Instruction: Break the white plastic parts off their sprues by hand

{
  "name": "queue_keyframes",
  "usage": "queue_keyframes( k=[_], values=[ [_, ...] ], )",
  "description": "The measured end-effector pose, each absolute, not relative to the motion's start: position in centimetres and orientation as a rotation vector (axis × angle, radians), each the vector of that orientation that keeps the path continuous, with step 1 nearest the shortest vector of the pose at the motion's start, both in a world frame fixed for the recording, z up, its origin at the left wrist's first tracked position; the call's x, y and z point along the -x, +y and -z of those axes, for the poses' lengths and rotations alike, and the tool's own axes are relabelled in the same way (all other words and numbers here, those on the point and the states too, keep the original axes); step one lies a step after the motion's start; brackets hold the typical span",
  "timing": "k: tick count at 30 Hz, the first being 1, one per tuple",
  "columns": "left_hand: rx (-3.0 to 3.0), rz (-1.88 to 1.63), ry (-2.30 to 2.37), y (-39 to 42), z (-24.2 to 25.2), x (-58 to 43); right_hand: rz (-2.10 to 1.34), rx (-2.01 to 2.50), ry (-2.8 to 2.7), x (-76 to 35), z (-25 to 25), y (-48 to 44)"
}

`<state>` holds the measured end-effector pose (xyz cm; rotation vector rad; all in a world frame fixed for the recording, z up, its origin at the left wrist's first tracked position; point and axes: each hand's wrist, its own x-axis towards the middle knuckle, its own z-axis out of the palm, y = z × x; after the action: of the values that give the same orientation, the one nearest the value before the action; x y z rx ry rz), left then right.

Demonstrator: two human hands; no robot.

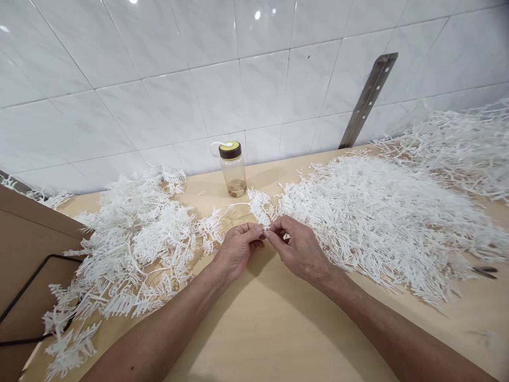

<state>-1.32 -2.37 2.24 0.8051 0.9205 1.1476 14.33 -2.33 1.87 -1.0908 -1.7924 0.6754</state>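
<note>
Btwn L/R fingers (253, 232): wht sprig (259, 206), bulk just beyond.

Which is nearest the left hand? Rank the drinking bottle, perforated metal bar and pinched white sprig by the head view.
1. White sprig, pinched by the left hand.
2. Drinking bottle, straight ahead.
3. Perforated metal bar, right, by the wall.

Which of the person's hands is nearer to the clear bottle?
Left. The left hand is in front of the bottle, on the near side; the right hand is also nearer the viewer, but farther off to the right.
</note>
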Motion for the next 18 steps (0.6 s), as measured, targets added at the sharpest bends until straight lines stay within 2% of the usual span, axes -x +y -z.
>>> queue_keyframes(
  k=[9, 18],
  values=[
    [-0.963, -1.231, 1.104, -2.3, -1.1, 1.2, -0.899, 1.087, -1.789, -14.3, -2.9, -3.1],
    [-0.84, -1.267, 1.044, -1.3, -1.6, 1.8, -0.478, 1.175, -1.648, -16.6, -3.5, -1.7]
  ],
)
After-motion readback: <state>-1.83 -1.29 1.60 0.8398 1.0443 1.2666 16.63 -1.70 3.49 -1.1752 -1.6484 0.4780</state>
